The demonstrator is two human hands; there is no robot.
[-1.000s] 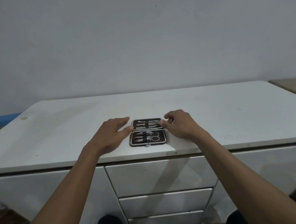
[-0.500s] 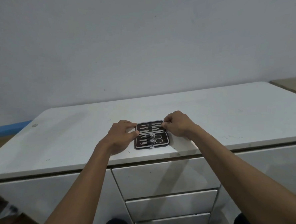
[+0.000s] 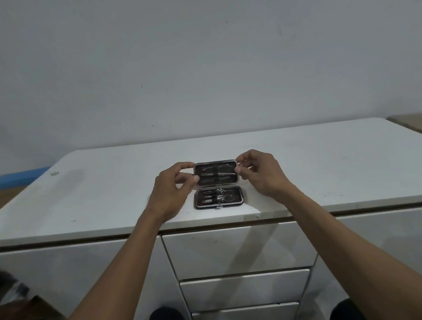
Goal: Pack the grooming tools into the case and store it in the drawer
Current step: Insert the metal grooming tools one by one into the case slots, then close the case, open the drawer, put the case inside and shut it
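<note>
While I watch through the head camera, a blue object (image 3: 20, 177) lies at the far left beyond the white table (image 3: 329, 167), blurred and not identifiable. Moving right, the left hand (image 3: 171, 189) is raised over the table near its front edge, its thumb and forefinger pinched on the left end of the case lid (image 3: 215, 173), the other fingers loosely curled. Between the two hands, the grooming case (image 3: 218, 197) lies open on the table, close to the front edge and above the top middle drawer (image 3: 237, 249). Its lower half rests flat on the table; the lid stands tilted up toward me, hinged along the far side of the lower half. Slim metal grooming tools (image 3: 218, 174) sit strapped across the dark lining of the lid, and more tools, among them what look like clippers and small scissors, fill the lower half. On the right, the right hand (image 3: 260, 175) mirrors the left, thumb and forefinger pinched on the right end of the lid, remaining fingers curled. Below the table front, three drawers stacked in the middle column are all shut. Dark shapes at the bottom edge are too dim for me to make out.
</note>
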